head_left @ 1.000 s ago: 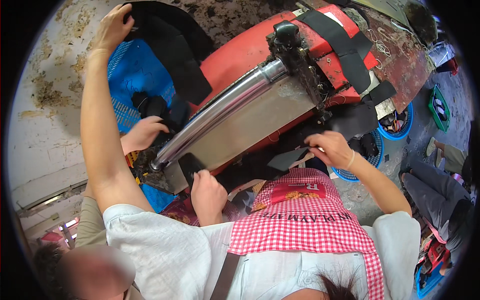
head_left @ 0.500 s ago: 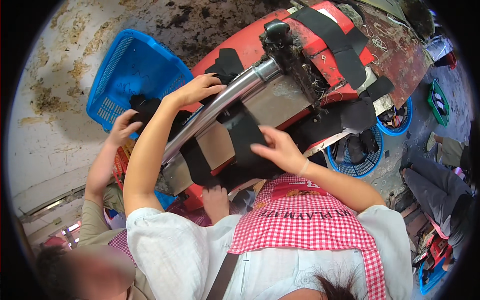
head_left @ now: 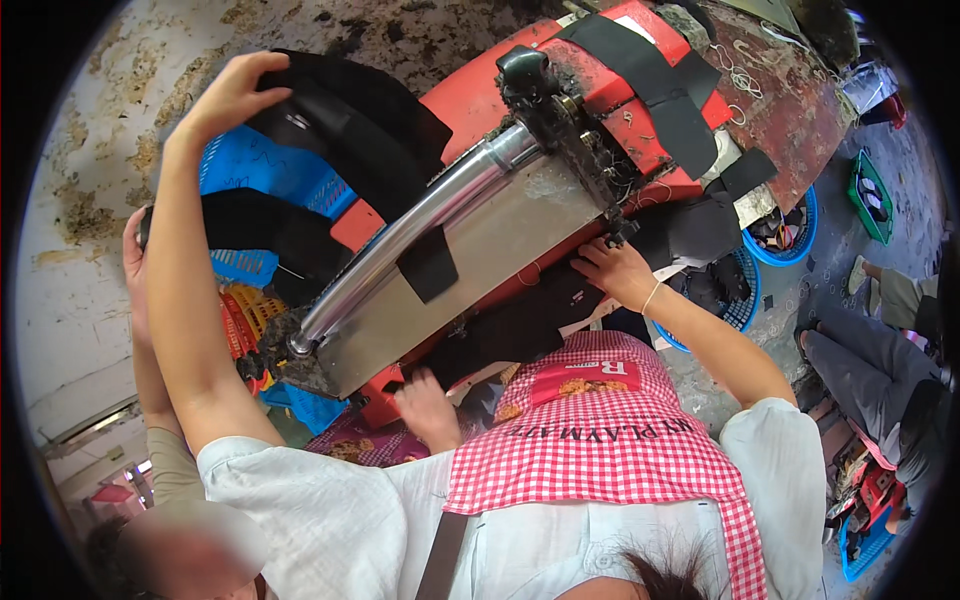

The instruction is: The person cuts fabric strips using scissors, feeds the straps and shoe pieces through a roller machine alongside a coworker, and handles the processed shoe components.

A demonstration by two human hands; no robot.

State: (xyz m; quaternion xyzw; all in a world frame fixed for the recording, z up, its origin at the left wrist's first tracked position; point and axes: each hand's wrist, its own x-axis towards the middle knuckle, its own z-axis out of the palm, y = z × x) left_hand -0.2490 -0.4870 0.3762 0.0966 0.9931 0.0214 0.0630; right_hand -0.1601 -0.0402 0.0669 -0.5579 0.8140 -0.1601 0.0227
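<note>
At the left hand (head_left: 225, 97): black piece (head_left: 365, 130) against fingertips, thumb slightly apart, grip unclear.
Beneath the right hand (head_left: 622, 275): black strips (head_left: 520, 322) touching curled fingers, hold unclear.
Below left fingertips: blue basket (head_left: 255, 165).

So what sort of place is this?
Likely a factory workshop: there's a red machine with a long metal roller, flat black pieces resembling fabric or foam, and blue plastic baskets nearby.

Blue crate (head_left: 265, 168): black pieces (head_left: 350, 130) hide part of it from us.
Co-worker's head (head_left: 190, 550): blurred.
Grey-trousered person (head_left: 855, 375): cut off for us at the right edge.
Green basket (head_left: 880, 232): contents too small for us to name.
</note>
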